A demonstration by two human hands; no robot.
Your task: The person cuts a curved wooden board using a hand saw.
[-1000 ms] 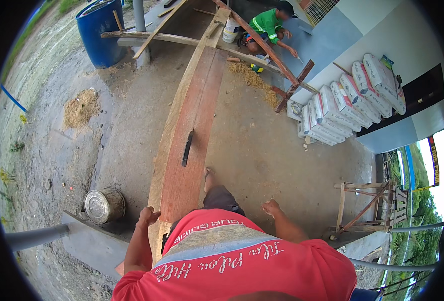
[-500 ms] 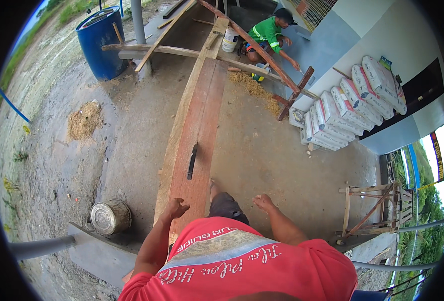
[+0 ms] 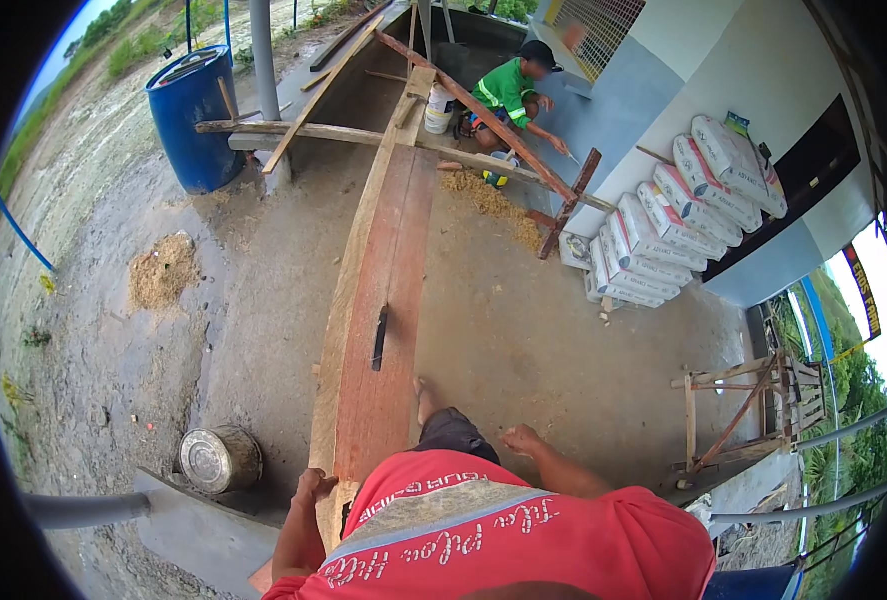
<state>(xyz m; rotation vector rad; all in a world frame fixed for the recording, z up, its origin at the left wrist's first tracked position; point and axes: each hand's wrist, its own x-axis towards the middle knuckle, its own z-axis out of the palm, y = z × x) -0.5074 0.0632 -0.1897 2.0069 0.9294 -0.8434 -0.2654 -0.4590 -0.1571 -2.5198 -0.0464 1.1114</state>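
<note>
A long reddish plank (image 3: 388, 250) lies on a paler wooden board (image 3: 329, 405), running away from me. My left hand (image 3: 313, 486) is at the left edge of the pale board near my body, its fingers curled against that edge. My right hand (image 3: 524, 440) hangs to the right of the planks, apart from them, with its fingers closed; nothing shows in it. On the reddish plank rests a slim black object (image 3: 379, 338), narrow at its far end; its exact kind is unclear. My red shirt hides the near end of the planks.
A wooden crossbar (image 3: 323, 130) carries the planks' far end. Beyond it, a person in green (image 3: 508, 90) crouches by the wall. Stacked sacks (image 3: 653, 230) stand at right, above a timber frame (image 3: 728, 390). A blue drum (image 3: 193, 125), sawdust (image 3: 163, 272) and a bucket (image 3: 220, 459) are left.
My left hand has moved back toward me, from above the plank to the pale board's edge. My right hand has come slightly nearer my body. The black object stays on the plank.
</note>
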